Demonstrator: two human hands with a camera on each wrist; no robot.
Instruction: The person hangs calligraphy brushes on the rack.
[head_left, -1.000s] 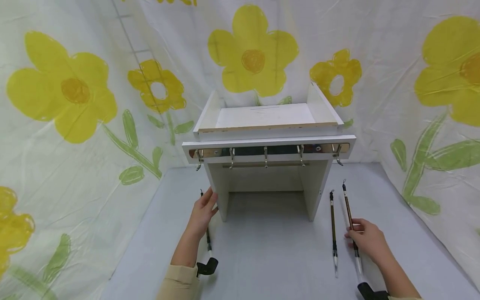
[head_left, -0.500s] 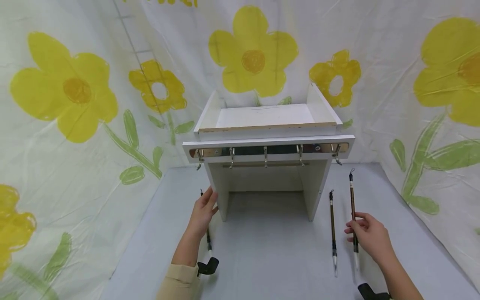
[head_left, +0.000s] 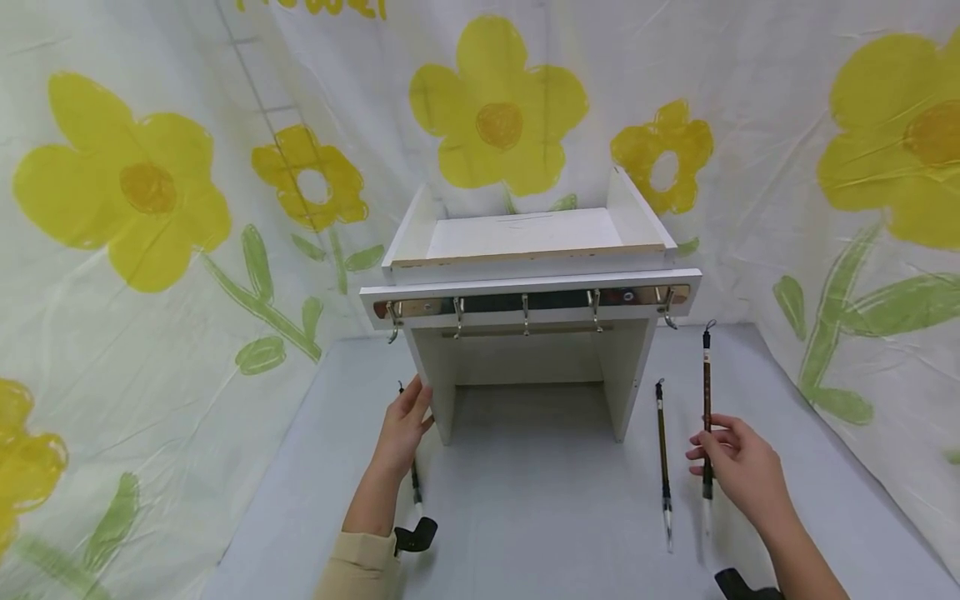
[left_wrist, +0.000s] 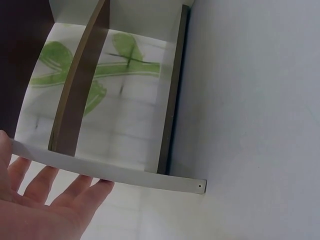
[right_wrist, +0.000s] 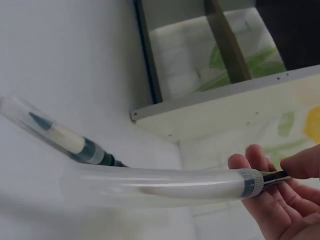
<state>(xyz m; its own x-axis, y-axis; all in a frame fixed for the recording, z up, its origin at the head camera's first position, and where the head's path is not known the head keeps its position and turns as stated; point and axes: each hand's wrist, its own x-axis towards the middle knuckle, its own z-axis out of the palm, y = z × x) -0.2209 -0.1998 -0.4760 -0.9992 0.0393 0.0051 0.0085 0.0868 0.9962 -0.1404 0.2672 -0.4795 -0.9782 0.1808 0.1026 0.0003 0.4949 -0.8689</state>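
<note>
My right hand (head_left: 738,467) pinches a calligraphy brush (head_left: 707,375) between thumb and fingers, its hanging loop up and its bristle end down. In the right wrist view a clear cap (right_wrist: 200,185) covers the pale bristles. My left hand (head_left: 401,425) rests against the left side panel of a white shelf (head_left: 633,367); in the left wrist view the fingers (left_wrist: 75,192) lie fairly straight along the panel's outer face, with the thumb at its edge. A second capped brush (head_left: 663,450) lies on the table between the shelf and my right hand.
A metal rail (head_left: 495,304) with several hooks runs across the shelf front. Partly behind my left forearm lies a third brush (head_left: 416,483). The pale tabletop (head_left: 540,517) spreads before the shelf; a flower-printed cloth (head_left: 187,350) hangs behind and at both sides.
The brush in my right hand has risen a little and swung from a slant to nearly vertical. My left hand stays at the shelf panel. The view has shifted slightly.
</note>
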